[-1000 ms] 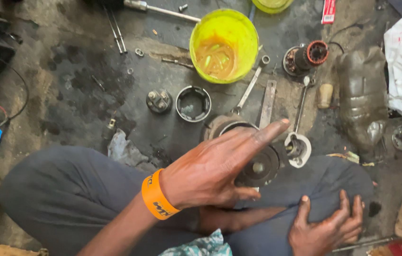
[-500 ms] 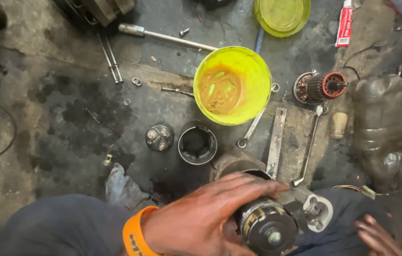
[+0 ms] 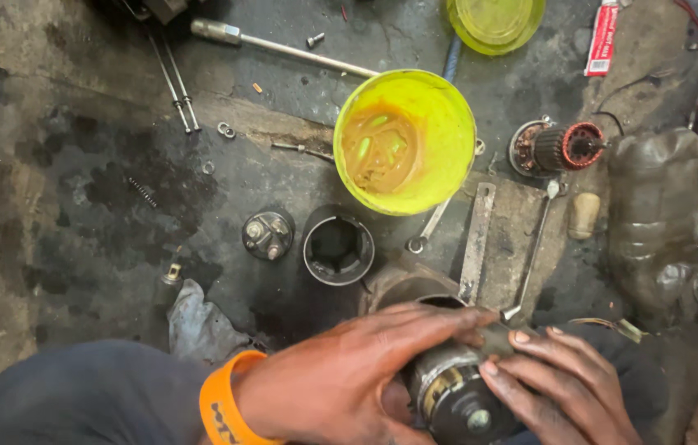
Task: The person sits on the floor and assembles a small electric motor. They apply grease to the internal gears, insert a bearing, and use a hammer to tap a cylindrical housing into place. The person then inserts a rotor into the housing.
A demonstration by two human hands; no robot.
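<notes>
Oil-stained concrete [image 3: 77, 165] fills the left of the view, scattered with two thin rods [image 3: 174, 86], a washer, a small spring and a crumpled grey rag [image 3: 196, 325]. Nearer the middle lie a small round capped part [image 3: 267, 234] and an open metal cylinder housing [image 3: 338, 249], with a yellow-green bowl [image 3: 405, 140] of brownish fluid just above them. At the bottom, the left hand [image 3: 349, 379], with an orange band [image 3: 221, 400] on its wrist, now closes over the round motor part [image 3: 456, 395] held above the lap; a second ago its fingers were spread flat across it. The right hand [image 3: 567, 383], which rested open on the knee then, has come up and presses its fingertips against the part's right side, so both hands grip it together. That suggests the work has moved from steadying the part to handling it firmly. Further right lie a flat metal bar [image 3: 477, 239], a spanner [image 3: 532, 251], a copper-wound armature [image 3: 559, 148] and a grimy plastic bottle [image 3: 653, 214].
</notes>
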